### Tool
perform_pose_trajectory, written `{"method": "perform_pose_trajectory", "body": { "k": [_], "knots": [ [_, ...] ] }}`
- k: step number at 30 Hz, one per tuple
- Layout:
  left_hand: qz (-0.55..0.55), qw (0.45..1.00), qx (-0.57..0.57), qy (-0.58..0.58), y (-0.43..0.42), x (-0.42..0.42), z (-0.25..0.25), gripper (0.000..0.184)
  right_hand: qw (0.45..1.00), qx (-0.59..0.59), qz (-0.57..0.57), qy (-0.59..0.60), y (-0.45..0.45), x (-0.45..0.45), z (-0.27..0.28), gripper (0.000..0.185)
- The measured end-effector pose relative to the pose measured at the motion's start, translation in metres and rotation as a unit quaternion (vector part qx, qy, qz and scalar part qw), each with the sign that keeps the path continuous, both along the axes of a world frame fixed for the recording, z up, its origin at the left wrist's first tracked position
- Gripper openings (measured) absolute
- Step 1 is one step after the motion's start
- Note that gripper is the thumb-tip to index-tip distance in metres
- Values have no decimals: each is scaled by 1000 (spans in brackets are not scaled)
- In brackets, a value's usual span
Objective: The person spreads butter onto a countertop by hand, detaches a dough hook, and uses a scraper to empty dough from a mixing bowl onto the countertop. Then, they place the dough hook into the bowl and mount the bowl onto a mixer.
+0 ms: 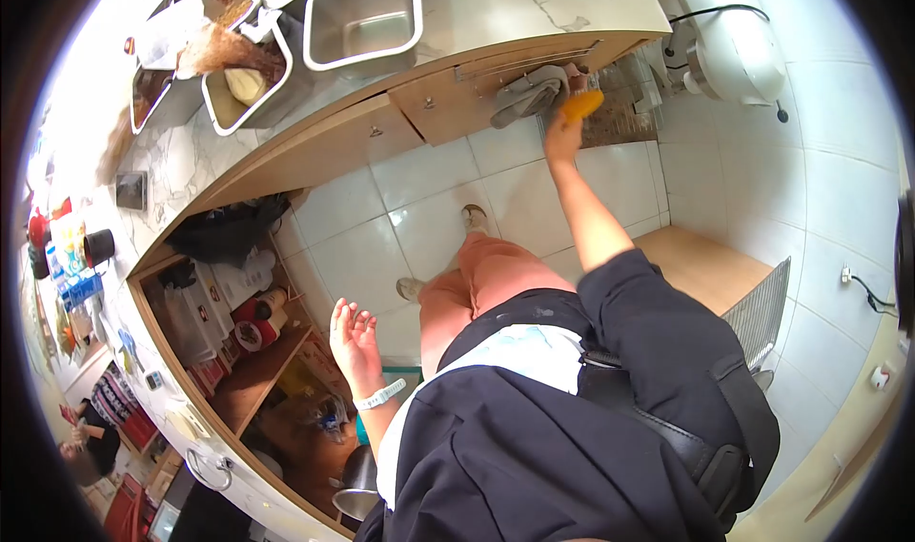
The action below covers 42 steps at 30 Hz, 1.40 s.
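Note:
My right hand (564, 134) reaches out near the cabinet front, its fingers closed on a yellow-orange object (582, 105) whose exact kind I cannot make out. Just beyond it, a grey cloth (531, 97) hangs from a rail (527, 60) on the cabinet. My left hand (354, 338), with a pale band on the wrist, is raised beside the open shelves; its fingers are loosely curled and apart, and it holds nothing.
Metal trays (363, 22) stand on the marble-patterned counter (534, 3), some with food. Open shelves (253, 380) hold boxes and a metal pot (358, 485). A wire rack (762, 313) leans at the right. Another person (91, 442) is far off at lower left.

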<state>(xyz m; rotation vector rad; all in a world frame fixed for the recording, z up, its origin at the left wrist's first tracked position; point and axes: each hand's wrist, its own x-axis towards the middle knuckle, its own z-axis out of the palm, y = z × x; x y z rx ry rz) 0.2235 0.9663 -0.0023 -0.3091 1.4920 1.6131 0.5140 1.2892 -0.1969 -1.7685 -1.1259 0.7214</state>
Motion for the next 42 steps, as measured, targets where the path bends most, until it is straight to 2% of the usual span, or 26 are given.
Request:
{"method": "perform_pose_trajectory", "body": {
  "k": [1, 3, 6, 7, 9, 12, 14, 16, 18, 19, 22, 23, 25, 26, 27, 29, 31, 32, 33, 34, 35, 36, 38, 40, 41, 42],
  "knots": [
    [1, 1000, 1, -3, -4, 1, -2, 28, 987, 50, 67, -139, 6, -17, -1, 23],
    [13, 1000, 0, -11, -17, 2, -7, 28, 966, 69, 174, -177, -16, -56, -23, 20],
    [60, 998, -10, -9, -36, 1, -6, 29, 944, -66, 290, -140, -108, -94, 21, 20],
    [69, 998, 0, -10, -45, -2, -10, 31, 911, -120, 368, -145, -131, -100, 31, 21],
    [48, 999, -4, 6, -55, -1, 2, 36, 824, -82, 546, -126, -173, -120, 65, 21],
    [34, 995, 53, -83, -90, -6, 5, 57, 621, -18, 779, -89, -234, -162, 110, 13],
    [77, 987, 121, -68, -123, -12, 0, 52, 546, 103, 830, -34, -274, -198, 134, 6],
    [224, 966, 130, 14, -159, -23, 12, 40, 464, 203, 862, -1, -310, -243, 162, 2],
    [299, 941, 139, 78, -208, -32, 19, 27, 385, 281, 879, 17, -343, -283, 187, 6],
    [326, 929, 145, 99, -237, -38, 26, 25, 382, 272, 881, 56, -368, -301, 193, 16],
    [381, 902, 147, 140, -315, -43, 49, 23, 472, -145, 823, 280, -451, -338, 218, 26],
    [391, 897, 144, 148, -343, -44, 55, 24, 447, -243, 815, 278, -482, -353, 231, 31],
    [388, 894, 115, 191, -388, -37, 53, 31, 317, -327, 863, 220, -538, -377, 245, 33],
    [431, 866, 63, 247, -403, -31, 52, 34, 253, -366, 876, 184, -564, -383, 248, 35],
    [468, 833, 7, 295, -412, -27, 51, 38, 220, -247, 934, 133, -585, -387, 242, 32],
    [528, 746, -155, 375, -444, -16, 62, 53, 252, -210, 940, 96, -630, -396, 262, 28],
    [521, 613, -366, 468, -474, -8, 77, 68, 265, -149, 947, 106, -680, -401, 276, 22],
    [474, 531, -460, 531, -492, -7, 78, 73, 203, -118, 968, 84, -706, -402, 279, 23],
    [392, 509, -521, 563, -502, -7, 77, 80, 123, -261, 955, 64, -728, -407, 275, 24],
    [235, 541, -592, 549, -513, -5, 84, 77, 45, -399, 915, 37, -752, -409, 279, 25],
    [215, 596, -585, 506, -526, -6, 88, 77, 35, -289, 955, 57, -770, -413, 291, 26],
    [193, 646, -579, 459, -539, -7, 91, 78, 44, -399, 915, 24, -788, -423, 299, 23],
    [286, 697, -524, 397, -573, 1, 85, 78, 30, -414, 908, 60, -829, -442, 303, 22],
    [520, 698, -362, 332, -605, 7, 68, 78, 34, -351, 928, 118, -868, -463, 319, 23],
    [650, 662, -225, 299, -622, 11, 61, 79, 62, -324, 935, 131, -888, -475, 308, 25],
    [744, 606, -66, 274, -639, 13, 63, 79, 105, -439, 879, 152, -912, -461, 339, 27]
  ]
}}
